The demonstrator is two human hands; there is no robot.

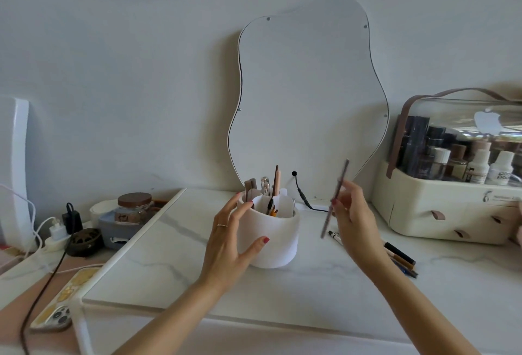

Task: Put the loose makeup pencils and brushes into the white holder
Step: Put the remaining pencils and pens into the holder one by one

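Observation:
The white holder (278, 238) stands mid-table with several pencils and brushes upright inside it. My left hand (231, 237) wraps its left side, thumb on the front wall and fingers at the rim. My right hand (353, 213) is raised to the right of the holder and pinches a thin grey-brown makeup pencil (337, 193), tilted nearly upright and blurred. Several loose pencils (401, 255) lie on the marble top under my right forearm, partly hidden by it.
A wavy mirror (308, 94) leans on the wall behind the holder, with a black cable (303, 196) at its foot. A cosmetics organiser (446, 207) stands at right. At left are a jar (134, 207), chargers and a phone (60, 301).

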